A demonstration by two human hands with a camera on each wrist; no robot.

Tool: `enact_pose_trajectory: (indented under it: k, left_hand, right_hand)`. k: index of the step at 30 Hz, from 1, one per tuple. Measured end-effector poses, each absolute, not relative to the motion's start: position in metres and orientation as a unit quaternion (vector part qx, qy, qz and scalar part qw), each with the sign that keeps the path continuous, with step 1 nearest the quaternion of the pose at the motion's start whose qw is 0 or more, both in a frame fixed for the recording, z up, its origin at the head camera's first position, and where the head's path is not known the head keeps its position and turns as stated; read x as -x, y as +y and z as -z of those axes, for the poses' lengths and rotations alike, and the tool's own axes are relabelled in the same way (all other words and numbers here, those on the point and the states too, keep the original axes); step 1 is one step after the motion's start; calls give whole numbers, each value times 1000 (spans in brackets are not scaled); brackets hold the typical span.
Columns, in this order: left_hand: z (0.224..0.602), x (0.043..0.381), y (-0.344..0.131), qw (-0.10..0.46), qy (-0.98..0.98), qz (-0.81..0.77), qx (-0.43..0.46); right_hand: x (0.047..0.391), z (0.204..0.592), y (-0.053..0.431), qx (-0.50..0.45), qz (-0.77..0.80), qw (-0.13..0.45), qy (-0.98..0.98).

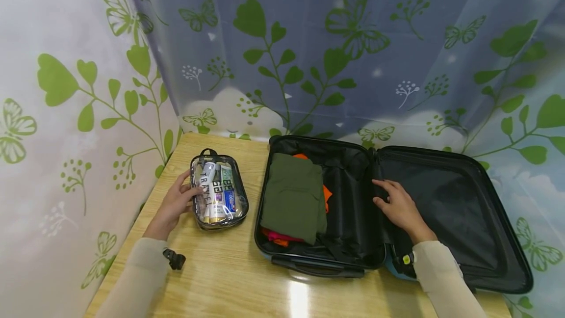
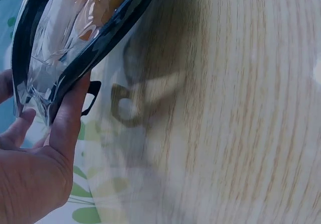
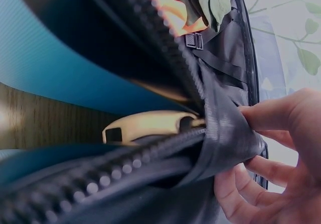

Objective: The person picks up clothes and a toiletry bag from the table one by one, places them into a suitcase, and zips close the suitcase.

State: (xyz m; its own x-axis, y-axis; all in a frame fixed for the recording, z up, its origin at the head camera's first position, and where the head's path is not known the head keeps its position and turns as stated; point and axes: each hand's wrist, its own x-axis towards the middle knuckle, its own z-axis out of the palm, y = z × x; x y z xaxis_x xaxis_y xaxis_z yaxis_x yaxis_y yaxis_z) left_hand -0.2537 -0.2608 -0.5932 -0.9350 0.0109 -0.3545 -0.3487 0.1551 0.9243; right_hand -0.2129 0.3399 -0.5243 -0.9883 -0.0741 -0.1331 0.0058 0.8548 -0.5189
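Observation:
A clear toiletry bag (image 1: 238, 195) with black trim and white "TRAVEL" lettering holds several tubes and bottles. My left hand (image 1: 177, 200) grips its left side, thumb on the clear front; in the left wrist view the fingers (image 2: 65, 128) hold the bag's edge (image 2: 75, 78) from both sides. To the right an open suitcase (image 1: 348, 210) has a folded dark green garment (image 1: 291, 195) in its left half, over orange and red cloth (image 1: 282, 236). My right hand (image 1: 401, 207) is at the hinge between the halves, relaxed fingers touching the black lining (image 3: 225, 133).
The suitcase's right half (image 1: 441, 200) lies open with a black lining. Its carry handle (image 1: 318, 266) faces the near side of the wooden table (image 1: 225, 264). A gold-coloured zip pull (image 3: 150, 123) hangs at the hinge. Printed curtains (image 1: 300, 87) stand behind and at the sides.

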Motion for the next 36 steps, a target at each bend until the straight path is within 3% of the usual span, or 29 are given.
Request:
enact_pose_trajectory:
  k: [36]
  left_hand:
    - [530,260,-287,104,641,-749,131]
  right_hand:
    - [212,523,338,14,269,78,960]
